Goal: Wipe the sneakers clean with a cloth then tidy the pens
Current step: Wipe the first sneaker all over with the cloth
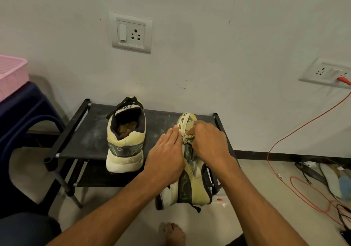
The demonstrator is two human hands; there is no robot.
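Two yellow-and-grey sneakers are on a black fabric shoe rack (89,141). The left sneaker (125,137) stands upright, heel toward me, with crumpled paper inside. The right sneaker (190,171) lies tipped on its side, sole to the left, heel hanging over the rack's front edge. My left hand (167,160) lies flat with straight fingers against its sole side. My right hand (207,141) grips a bunched, speckled cloth (189,138) and presses it on the sneaker near the toe. No pens are in view.
A wall with a switch socket (132,33) rises behind the rack. A dark blue stool (24,116) carries a pink basket (11,74) at left. A red cable (296,137) runs from a second socket (328,73) to floor clutter at right. My bare foot (173,233) is below.
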